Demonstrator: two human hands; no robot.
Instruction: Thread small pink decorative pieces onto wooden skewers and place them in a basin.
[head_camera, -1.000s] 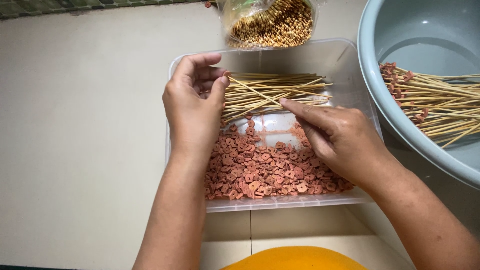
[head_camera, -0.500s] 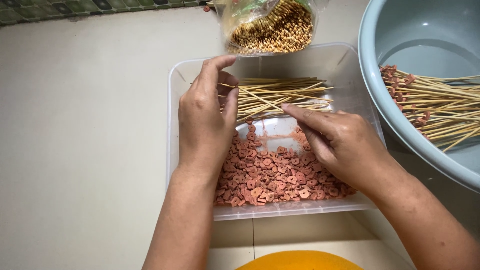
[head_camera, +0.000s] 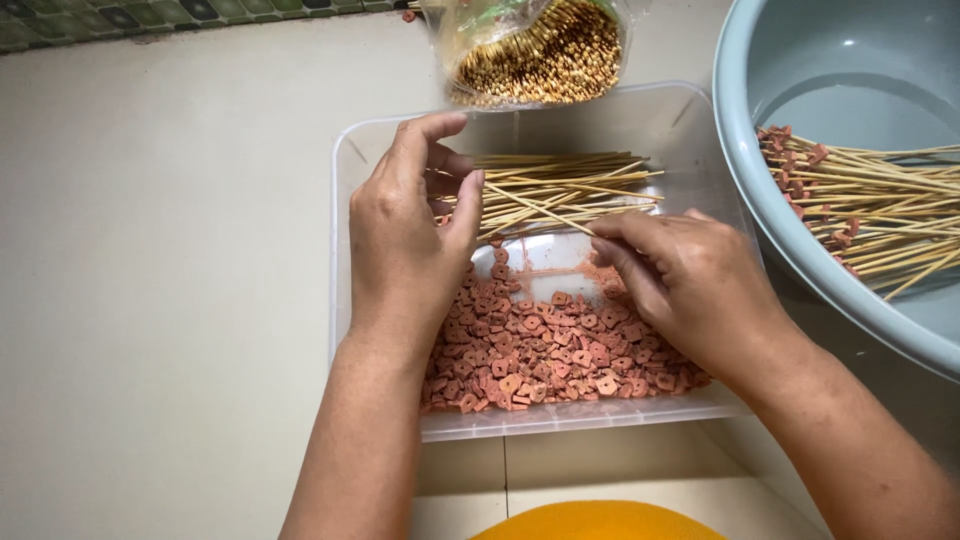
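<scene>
Bamboo skewer (head_camera: 545, 212) pinched in right hand (head_camera: 690, 285), angled across loose skewers (head_camera: 560, 185) inside clear tub (head_camera: 345, 200), above reddish sausage slices (head_camera: 550, 350) for easy reach. Left hand (head_camera: 410, 240) open, fingers steadying the bundle's ends.

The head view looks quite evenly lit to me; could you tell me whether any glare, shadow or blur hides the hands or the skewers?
Head view: soft, even light and sharp focus; the left hand and right hand show no motion blur; only faint shadows under them on the clear plastic tray; the bare skewers are crisp; mild sheen on the plastic bag and the grey basin.
</scene>
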